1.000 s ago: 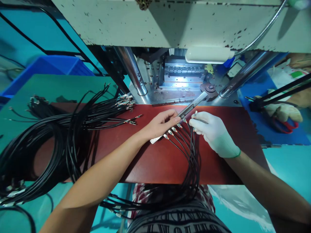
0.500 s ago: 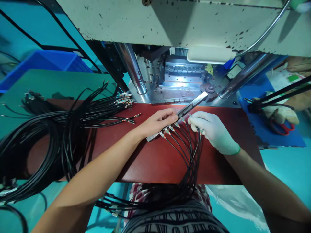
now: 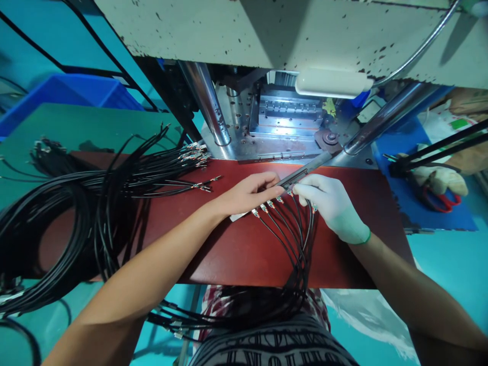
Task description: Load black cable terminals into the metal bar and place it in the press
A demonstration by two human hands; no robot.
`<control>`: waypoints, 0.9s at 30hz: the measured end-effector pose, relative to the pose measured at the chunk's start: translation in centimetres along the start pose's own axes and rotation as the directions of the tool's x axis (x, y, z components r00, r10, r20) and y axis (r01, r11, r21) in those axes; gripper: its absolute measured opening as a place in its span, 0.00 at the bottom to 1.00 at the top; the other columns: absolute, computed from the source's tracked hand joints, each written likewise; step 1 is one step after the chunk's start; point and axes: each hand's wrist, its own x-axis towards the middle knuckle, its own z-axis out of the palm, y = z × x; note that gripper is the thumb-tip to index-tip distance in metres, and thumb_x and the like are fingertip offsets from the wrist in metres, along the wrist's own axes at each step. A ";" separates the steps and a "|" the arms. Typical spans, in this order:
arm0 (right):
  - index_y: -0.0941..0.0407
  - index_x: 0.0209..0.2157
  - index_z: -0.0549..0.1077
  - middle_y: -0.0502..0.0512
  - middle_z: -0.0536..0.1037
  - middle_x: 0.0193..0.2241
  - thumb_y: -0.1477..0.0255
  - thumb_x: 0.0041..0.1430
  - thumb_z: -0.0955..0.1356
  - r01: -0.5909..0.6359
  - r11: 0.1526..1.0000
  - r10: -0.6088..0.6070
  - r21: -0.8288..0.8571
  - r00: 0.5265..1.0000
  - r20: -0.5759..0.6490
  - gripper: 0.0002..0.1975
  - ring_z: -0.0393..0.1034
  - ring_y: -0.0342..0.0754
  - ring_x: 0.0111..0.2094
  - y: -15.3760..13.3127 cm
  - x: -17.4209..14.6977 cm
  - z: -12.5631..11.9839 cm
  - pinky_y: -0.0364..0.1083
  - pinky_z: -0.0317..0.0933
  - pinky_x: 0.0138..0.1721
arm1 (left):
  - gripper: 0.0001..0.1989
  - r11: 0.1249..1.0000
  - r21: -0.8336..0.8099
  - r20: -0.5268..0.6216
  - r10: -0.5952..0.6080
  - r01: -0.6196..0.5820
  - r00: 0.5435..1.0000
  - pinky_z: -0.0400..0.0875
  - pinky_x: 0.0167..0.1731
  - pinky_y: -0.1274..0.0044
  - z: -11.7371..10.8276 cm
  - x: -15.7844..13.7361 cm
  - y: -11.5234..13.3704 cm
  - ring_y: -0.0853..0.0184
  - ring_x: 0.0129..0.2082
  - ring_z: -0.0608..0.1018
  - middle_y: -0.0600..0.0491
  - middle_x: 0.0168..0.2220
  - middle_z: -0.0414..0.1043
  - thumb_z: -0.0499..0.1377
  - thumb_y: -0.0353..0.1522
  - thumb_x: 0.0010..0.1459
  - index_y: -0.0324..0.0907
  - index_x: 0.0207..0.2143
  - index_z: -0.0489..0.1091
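My bare left hand (image 3: 253, 193) is closed round a long metal bar (image 3: 305, 172), thumb on top, holding it slantwise above the red work surface. Several black cables (image 3: 284, 231) have their metal connector ends (image 3: 264, 207) set in a row along the bar's near edge. In a white glove, my right hand (image 3: 324, 203) pinches a cable end against the bar, just right of my left thumb. Another connector (image 3: 314, 208) shows below the gloved fingers. The fingertips partly hide the pinched end. The cables run down in a bundle over my lap.
Large coils of black cable (image 3: 87, 203) lie on the left. Ahead stands a press with a lit metal die (image 3: 290, 114) between steel posts (image 3: 208, 107). A second slotted bar (image 3: 278, 157) lies before it. Red-handled scissors (image 3: 444, 201) rest on a blue surface at right.
My right hand has moved slightly left, bringing its cable end up to the bar. The bar has tilted a little in my left hand.
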 end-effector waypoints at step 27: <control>0.58 0.32 0.72 0.56 0.80 0.29 0.61 0.54 0.73 -0.332 0.861 0.121 0.384 0.869 0.479 0.14 0.70 0.40 0.21 1.3 -0.7 -5.6 0.37 0.58 0.20 | 0.17 0.972 -0.215 -0.031 -0.105 0.096 0.994 0.58 0.21 0.84 -0.7 0.1 -0.6 0.77 0.23 0.65 0.58 0.25 0.61 0.55 0.44 0.62 0.38 0.32 0.64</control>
